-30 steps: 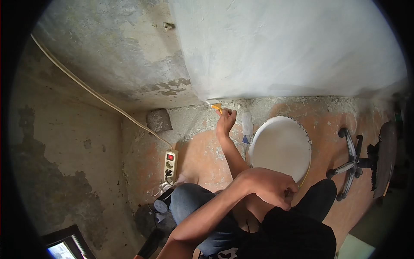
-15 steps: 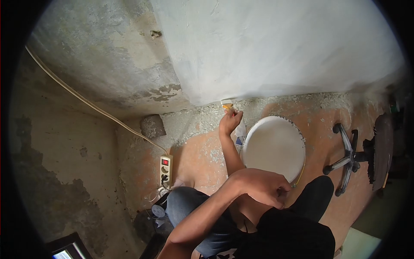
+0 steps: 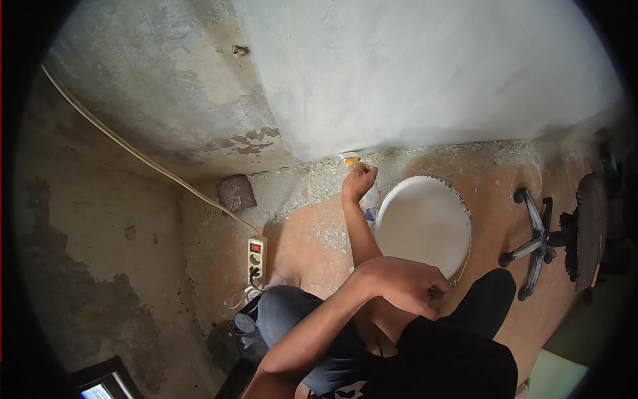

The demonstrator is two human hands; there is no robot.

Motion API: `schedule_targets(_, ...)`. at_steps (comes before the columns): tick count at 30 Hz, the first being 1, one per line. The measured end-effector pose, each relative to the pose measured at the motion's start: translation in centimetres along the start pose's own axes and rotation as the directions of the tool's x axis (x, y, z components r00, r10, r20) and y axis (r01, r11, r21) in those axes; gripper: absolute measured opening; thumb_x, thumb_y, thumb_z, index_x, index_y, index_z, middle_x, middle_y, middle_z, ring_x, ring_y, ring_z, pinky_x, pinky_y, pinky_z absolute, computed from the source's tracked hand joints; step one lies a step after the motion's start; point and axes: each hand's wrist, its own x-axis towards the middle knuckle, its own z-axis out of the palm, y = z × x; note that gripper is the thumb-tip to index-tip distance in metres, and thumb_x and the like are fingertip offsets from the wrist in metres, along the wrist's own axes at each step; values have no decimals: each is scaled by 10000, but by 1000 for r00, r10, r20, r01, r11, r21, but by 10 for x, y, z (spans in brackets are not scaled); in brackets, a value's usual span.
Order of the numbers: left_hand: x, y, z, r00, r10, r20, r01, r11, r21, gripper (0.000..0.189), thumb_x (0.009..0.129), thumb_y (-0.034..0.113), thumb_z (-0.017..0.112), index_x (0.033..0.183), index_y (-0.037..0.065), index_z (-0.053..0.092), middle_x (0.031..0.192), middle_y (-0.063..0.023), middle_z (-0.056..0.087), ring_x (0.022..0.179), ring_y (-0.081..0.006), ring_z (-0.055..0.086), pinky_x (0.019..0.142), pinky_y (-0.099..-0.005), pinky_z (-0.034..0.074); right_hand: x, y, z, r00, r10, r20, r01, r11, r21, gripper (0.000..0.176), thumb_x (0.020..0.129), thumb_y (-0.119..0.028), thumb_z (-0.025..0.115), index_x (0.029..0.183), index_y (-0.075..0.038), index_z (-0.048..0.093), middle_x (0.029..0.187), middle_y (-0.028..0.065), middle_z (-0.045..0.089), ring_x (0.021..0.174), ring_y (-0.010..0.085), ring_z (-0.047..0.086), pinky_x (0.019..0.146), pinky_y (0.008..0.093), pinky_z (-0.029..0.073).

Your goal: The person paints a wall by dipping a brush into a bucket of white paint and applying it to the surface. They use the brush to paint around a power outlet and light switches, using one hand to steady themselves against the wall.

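Gripping yellow-handled scraper (image 3: 350, 160) in right hand (image 3: 359, 181), fingers wrapping tight round handle, upper centre of frame, blade touching base of wall (image 3: 432, 80). Left hand (image 3: 407, 286) curling shut lower centre, nothing showing inside. Probably handling light and stiff, so grabbing by handle, not blade.

Wall (image 3: 425, 73) smooth matt plaster; floor (image 3: 319, 233) rough, crumbly; bucket (image 3: 465, 219) plastic.

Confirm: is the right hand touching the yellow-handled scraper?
Touching. The head view shows the right hand closed around the handle of the scraper.
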Motion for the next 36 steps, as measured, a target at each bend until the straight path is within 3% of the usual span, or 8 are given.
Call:
schedule_targets(6, 2, -2, 1, 1000, 15, 17, -15, 1000, -4, 297, 764, 232, 609, 666, 4, 446, 572, -16, 384, 548, -146, 415, 541, -314, 356, 15, 8, -3, 992, -12, -129, 23, 996, 82, 202, 886, -109, 482, 805, 62, 412, 850, 183, 464, 739, 291, 507, 711, 397, 433)
schedule_targets(20, -38, 11, -44, 968, 208, -138, -229, 960, -162, 321, 842, 256, 614, 676, 53, 429, 640, 27, 379, 630, -81, 367, 588, -246, 294, -79, -93, -61, 968, 98, 232, -200, 857, 475, 189, 920, -132, 513, 890, 39, 439, 847, 113, 503, 769, 184, 580, 700, 309, 569)
schedule_targets(22, -53, 13, -45, 863, 248, -441, -386, 886, -256, 296, 826, 230, 612, 686, 69, 407, 681, 13, 391, 675, -101, 378, 616, -265, 307, -90, -118, -67, 934, -340, -107, 325, 689, 647, 164, 908, -94, 549, 927, 30, 445, 924, 127, 503, 843, 182, 567, 820, 349, 555)
schedule_targets(23, -59, 13, -45, 766, 265, -586, -514, 801, -308, 293, 813, 221, 613, 686, 80, 389, 699, 5, 388, 689, -117, 374, 625, -283, 315, -57, -85, -102, 858, -151, 490, 31, 969, 245, 157, 916, -96, 541, 946, 28, 450, 968, 129, 498, 896, 202, 577, 863, 368, 536)
schedule_targets(25, -67, 24, -45, 659, 254, -708, -631, 699, -336, 266, 798, 191, 614, 689, 106, 387, 676, 14, 367, 674, -120, 372, 629, -282, 326, -56, -147, -106, 880, 62, 471, -332, 788, 518, 138, 913, -80, 537, 951, 21, 450, 996, 134, 503, 941, 219, 579, 884, 376, 523)
schedule_targets(27, -74, 26, -45, 373, 185, -909, -873, 401, -277, 261, 804, 191, 605, 688, 115, 382, 654, 24, 332, 652, -112, 351, 626, -271, 317, -57, -176, -110, 903, -24, 430, -278, 729, 626, 123, 900, -64, 547, 932, 12, 456, 985, 135, 517, 951, 222, 579, 904, 381, 511)
schedule_targets(30, -78, 26, -38, 179, 23, -984, -933, 322, -162, 241, 802, 181, 597, 695, 124, 389, 640, 30, 308, 639, -107, 340, 616, -264, 304, -53, -205, -129, 884, -26, 467, -332, 669, 665, 72, 894, -48, 538, 933, -11, 490, 979, 117, 565, 983, 236, 583, 935, 354, 486)
schedule_targets(36, -72, 0, -7, 4, -223, -975, -854, 506, -119, 213, 831, 153, 574, 702, 133, 405, 648, 15, 375, 637, -107, 373, 608, -270, 312, -38, -274, -195, 769, 259, 584, -638, 358, 682, 118, 848, 7, 576, 947, -10, 514, 1034, 162, 590, 1041, 291, 590, 999, 351, 460)
